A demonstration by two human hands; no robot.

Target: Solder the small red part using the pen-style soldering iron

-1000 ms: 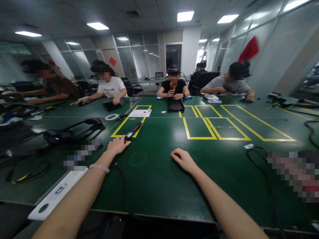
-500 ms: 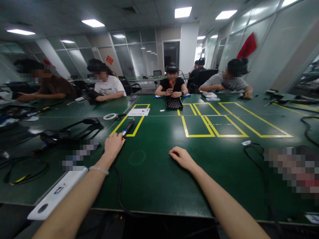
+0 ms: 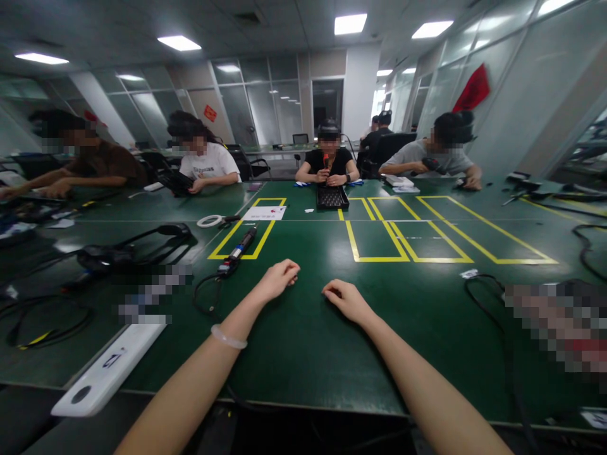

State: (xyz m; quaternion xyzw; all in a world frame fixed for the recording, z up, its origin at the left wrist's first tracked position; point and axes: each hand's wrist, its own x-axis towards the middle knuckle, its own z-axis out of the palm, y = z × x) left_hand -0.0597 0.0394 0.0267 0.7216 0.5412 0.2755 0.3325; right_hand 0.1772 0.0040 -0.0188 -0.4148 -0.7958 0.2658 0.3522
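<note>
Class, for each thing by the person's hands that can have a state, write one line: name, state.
left hand, empty, fingers loosely open, on the table
right hand, empty, fingers curled under, on the table
electric screwdriver, lying flat across the yellow line, untouched
cable, looped loosely on the table

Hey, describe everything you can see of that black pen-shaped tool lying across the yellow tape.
The tool is a slim, dark, pen-shaped barrel that looks like plastic. It lies flat on the green table, angled away to the right, and crosses the near yellow tape line. A black cord runs from its near end and curls into a loop on the table. Nothing grips it: the left hand rests to its right, apart from it.
</note>
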